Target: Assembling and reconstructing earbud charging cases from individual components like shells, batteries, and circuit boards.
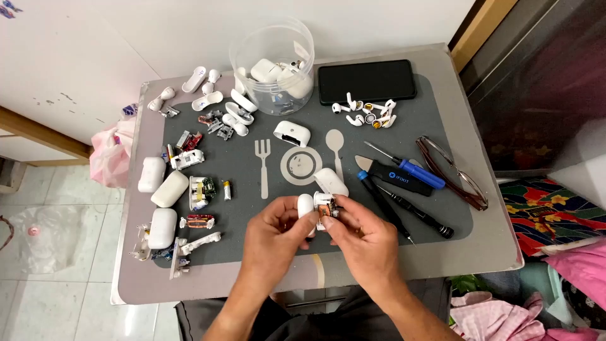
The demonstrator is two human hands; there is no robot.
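Head view: both hands meet over the near edge of a grey mat (404, 252) on a small table (486, 249). Left hand (273, 235) pinches a white earbud case shell (305, 206) between thumb and fingers, closed on it. Right hand (363, 237) closes its fingertips on the case's exposed inner module (328, 208), white with a brown/orange part showing, touching the shell. Hinged white lid (331, 180) tilts up just behind the fingers. Whether module is fully out of the shell: cannot tell.

Right of the hands: blue-handled screwdriver (407, 168), black-handled drivers (410, 211), folded glasses (456, 173). Back of mat: black phone (366, 81), clear plastic tub (273, 66) holding white case parts, cluster of loose earbuds (366, 113), one open white case half (292, 133). Left side: three closed white cases (163, 189), scattered circuit bits and shell pieces (202, 189). Pink plastic bag (108, 155) hangs off the table's left edge.
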